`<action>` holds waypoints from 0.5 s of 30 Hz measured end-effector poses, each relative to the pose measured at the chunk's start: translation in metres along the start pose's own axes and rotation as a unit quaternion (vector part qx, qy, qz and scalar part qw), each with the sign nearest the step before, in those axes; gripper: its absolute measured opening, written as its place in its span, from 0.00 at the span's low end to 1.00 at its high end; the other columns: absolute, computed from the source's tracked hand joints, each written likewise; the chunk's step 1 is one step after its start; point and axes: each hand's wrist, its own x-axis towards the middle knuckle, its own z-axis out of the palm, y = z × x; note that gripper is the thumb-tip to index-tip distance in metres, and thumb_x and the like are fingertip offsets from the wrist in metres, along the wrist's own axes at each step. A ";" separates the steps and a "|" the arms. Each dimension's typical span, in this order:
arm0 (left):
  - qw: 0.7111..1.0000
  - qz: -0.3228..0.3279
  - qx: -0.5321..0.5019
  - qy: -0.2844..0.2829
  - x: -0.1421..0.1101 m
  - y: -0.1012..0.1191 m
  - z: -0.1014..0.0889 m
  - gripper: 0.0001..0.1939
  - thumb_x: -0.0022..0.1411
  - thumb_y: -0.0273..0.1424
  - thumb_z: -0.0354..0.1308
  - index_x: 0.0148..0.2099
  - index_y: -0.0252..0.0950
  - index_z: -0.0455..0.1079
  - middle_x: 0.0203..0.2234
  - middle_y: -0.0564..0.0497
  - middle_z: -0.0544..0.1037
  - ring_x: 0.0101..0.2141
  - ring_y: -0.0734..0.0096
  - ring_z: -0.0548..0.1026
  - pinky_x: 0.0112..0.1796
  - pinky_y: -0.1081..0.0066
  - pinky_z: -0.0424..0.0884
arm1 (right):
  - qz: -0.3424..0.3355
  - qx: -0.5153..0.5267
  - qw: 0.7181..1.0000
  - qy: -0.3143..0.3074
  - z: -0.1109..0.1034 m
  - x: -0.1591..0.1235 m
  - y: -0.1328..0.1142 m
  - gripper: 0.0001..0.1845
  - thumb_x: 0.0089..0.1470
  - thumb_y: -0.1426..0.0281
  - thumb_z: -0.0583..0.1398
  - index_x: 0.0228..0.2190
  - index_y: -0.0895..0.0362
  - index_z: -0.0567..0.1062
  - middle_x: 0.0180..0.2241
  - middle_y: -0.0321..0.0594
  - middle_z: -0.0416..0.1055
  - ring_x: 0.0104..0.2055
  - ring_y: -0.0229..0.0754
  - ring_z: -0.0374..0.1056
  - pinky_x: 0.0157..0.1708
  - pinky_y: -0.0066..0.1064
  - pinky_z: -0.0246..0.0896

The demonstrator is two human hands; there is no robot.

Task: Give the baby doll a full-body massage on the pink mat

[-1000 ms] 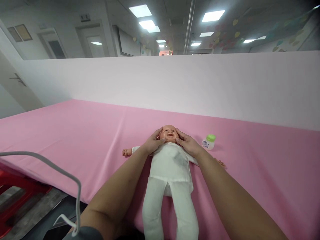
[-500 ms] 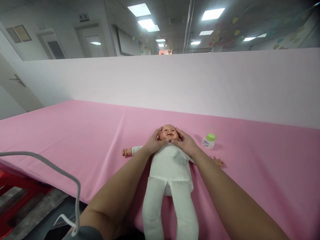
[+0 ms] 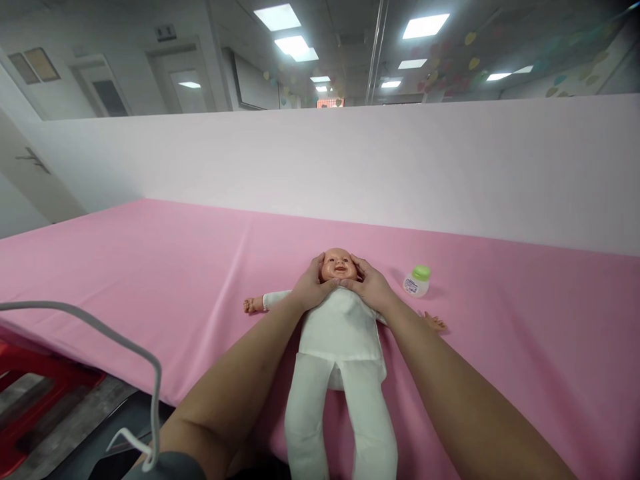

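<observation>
A baby doll (image 3: 340, 333) in white clothes lies on its back on the pink-covered table (image 3: 150, 267), head away from me. My left hand (image 3: 311, 289) cups the left side of the doll's head, thumb under its chin. My right hand (image 3: 369, 285) cups the other side of the head, fingers along the cheek and thumb near the chin. The doll's arms stretch out sideways, and its legs hang toward the near table edge.
A small white bottle with a green cap (image 3: 417, 281) stands on the cloth just right of my right hand. A pale partition wall (image 3: 400, 167) runs behind the table. A white cable (image 3: 125, 347) loops at lower left above a red frame (image 3: 30, 393).
Both thumbs have slid from the doll's cheeks in toward its chin. The view has shifted slightly; the doll and bottle stay put.
</observation>
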 end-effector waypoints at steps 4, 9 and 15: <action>1.000 0.000 0.006 -0.006 -0.001 0.001 -0.002 0.55 0.62 0.48 0.70 0.79 0.37 0.46 0.70 0.35 0.64 0.69 0.42 0.64 0.68 0.47 0.60 | 0.013 0.046 0.998 -0.042 -0.008 -0.003 -0.010 0.47 0.54 0.55 0.72 0.70 0.46 0.64 0.71 0.43 0.63 0.70 0.54 0.62 0.69 0.51 0.58; 0.996 -0.001 -0.076 -0.036 0.003 -0.005 -0.008 0.52 0.64 0.49 0.67 0.79 0.39 0.46 0.74 0.39 0.59 0.72 0.48 0.59 0.70 0.51 0.57 | 0.004 0.053 0.997 -0.062 -0.015 -0.003 -0.012 0.41 0.60 0.51 0.67 0.69 0.47 0.66 0.71 0.41 0.63 0.72 0.52 0.59 0.73 0.51 0.50; 0.984 -0.027 -0.164 -0.057 0.005 -0.005 -0.011 0.47 0.65 0.53 0.65 0.78 0.45 0.51 0.73 0.44 0.61 0.71 0.49 0.61 0.69 0.49 0.58 | -0.016 0.062 0.995 -0.076 -0.021 0.000 -0.005 0.36 0.62 0.46 0.64 0.66 0.45 0.70 0.70 0.38 0.64 0.73 0.53 0.58 0.73 0.52 0.49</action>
